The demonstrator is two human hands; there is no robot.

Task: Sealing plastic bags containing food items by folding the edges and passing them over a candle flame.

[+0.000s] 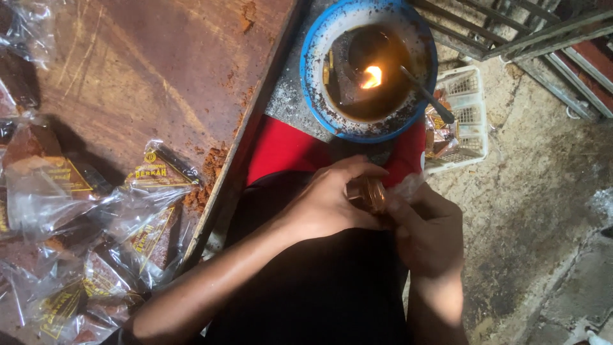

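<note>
While both hands — left hand (329, 201), right hand (429, 231) — close together on one brown packet (368, 193) in crinkly clear plastic over the lap; one blue-rimmed bowl (313, 48) holds one flame (372, 77); several glossy packets (150, 239) lie on the worn wooden surface (153, 70).

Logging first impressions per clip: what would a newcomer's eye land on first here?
The small flame burning in the blue-rimmed bowl at top centre stands out first. Just below it, the left hand and right hand together grip a brown block in clear plastic. Filled plastic packets crowd the wooden board at left.
</note>
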